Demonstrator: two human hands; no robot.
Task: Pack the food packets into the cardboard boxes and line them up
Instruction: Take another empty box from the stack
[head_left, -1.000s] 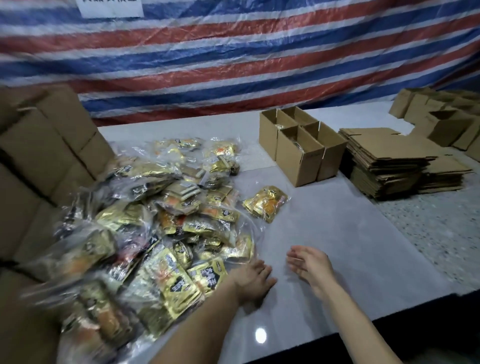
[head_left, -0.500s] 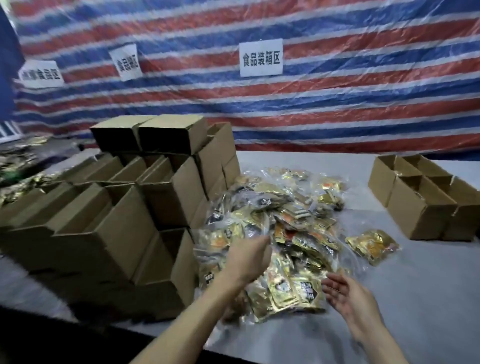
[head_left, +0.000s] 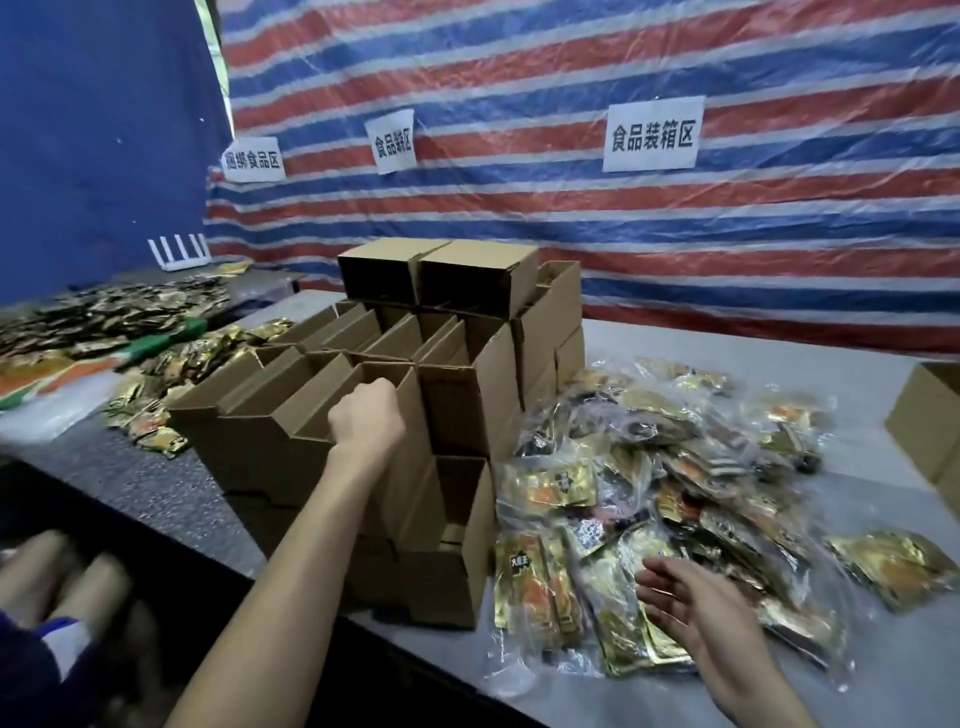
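A stack of open brown cardboard boxes (head_left: 467, 405) stands on the grey table at centre left. My left hand (head_left: 366, 415) reaches up to the top row and its curled fingers grip the rim of one open box (head_left: 322, 410). To the right lies a heap of gold and orange food packets in clear bags (head_left: 675, 478). My right hand (head_left: 691, 603) hovers open, palm up, just over the near edge of that heap and holds nothing.
Another open box (head_left: 930, 431) sits at the right edge. More packets (head_left: 104, 317) cover a second table at far left. A striped tarp with paper signs (head_left: 652, 135) hangs behind. The table's near edge (head_left: 415, 654) runs below the stack; my knees show at bottom left.
The view has swung left from the packed boxes to the box stack. My left hand has risen from the packet heap to a top box's rim. My right hand stays low and open.
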